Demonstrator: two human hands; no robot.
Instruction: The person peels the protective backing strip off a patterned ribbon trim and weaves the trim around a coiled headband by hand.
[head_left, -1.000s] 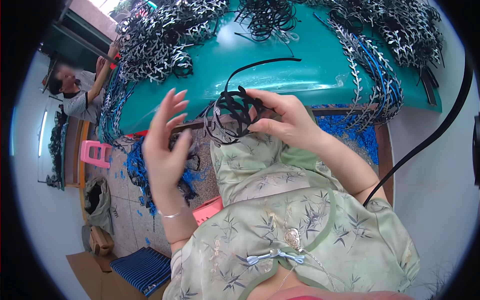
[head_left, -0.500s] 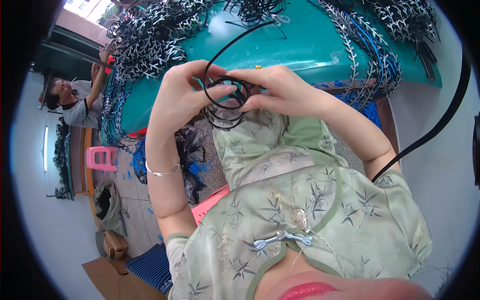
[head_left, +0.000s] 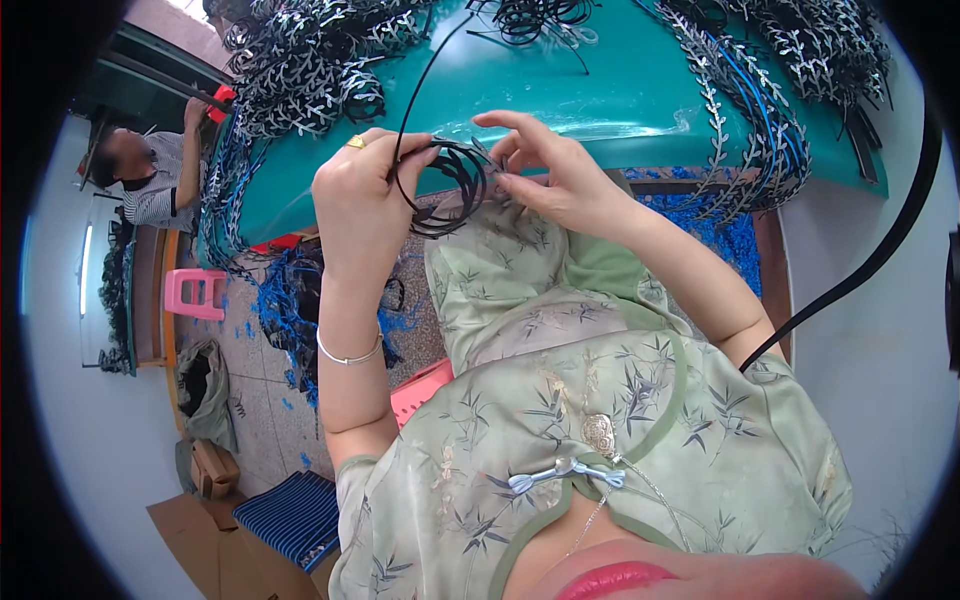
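Note:
My left hand [head_left: 362, 180], with a gold ring on one finger, is closed on a coil of thin black cord [head_left: 462, 222] at the table's near edge. One end of the cord rises from the fingers in a long curve toward the far side. At the coil's right side, a small dark, leaf-like end piece [head_left: 482, 150] sticks out. My right hand [head_left: 560, 178] has this end between its thumb and curled fingers, while the index finger is stretched out above. The exact contact is partly hidden.
A green-covered table [head_left: 620, 90] carries heaps of black and silver leaf-patterned strips [head_left: 310, 70], a loose black cord bundle [head_left: 530, 15] and hanging leaf strips [head_left: 720, 130]. A co-worker [head_left: 160, 175] is at the far left. A pink stool [head_left: 195, 293] and cardboard [head_left: 220, 545] are on the floor.
My right hand has drawn slightly right from the coil, and its index finger has lifted away. My left hand has turned and closed around the coil's left side.

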